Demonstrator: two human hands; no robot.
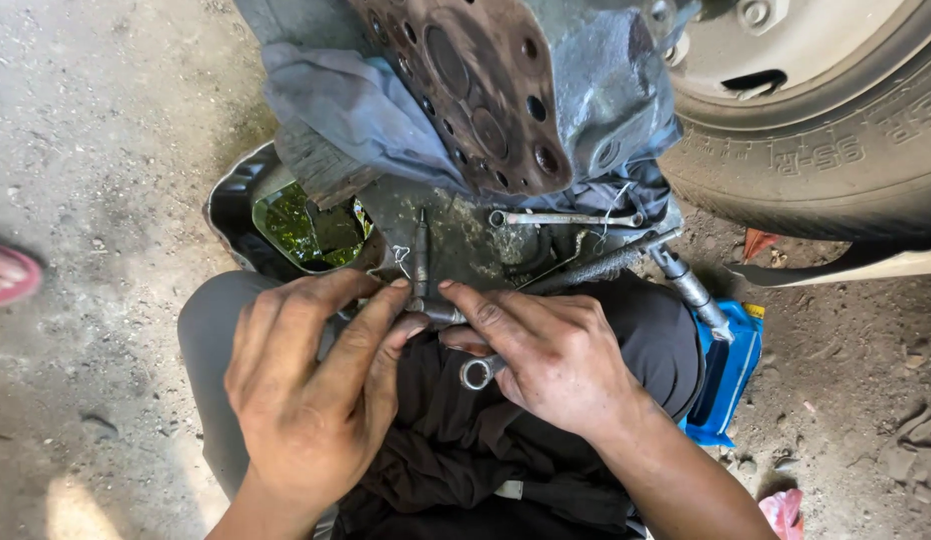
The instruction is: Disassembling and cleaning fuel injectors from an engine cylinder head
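My left hand (316, 385) pinches a small grey metal part (433, 311) between thumb and fingers, right above my lap. My right hand (551, 355) grips a ring spanner (478, 373), its ring end showing below my palm, and its fingertips touch the same metal part. A thin dark rod (421, 250) stands upright just beyond the fingers. A rusty brown engine head (476, 90) with round holes leans above, wrapped in a grey cloth (356, 110).
A spanner (566, 218) lies on the greasy surface under the head. A black pan (236, 210) with green oily liquid sits left. A ratchet handle (691, 290) rests over a blue container (731, 370). A tyre (836, 150) fills the upper right; dusty ground elsewhere.
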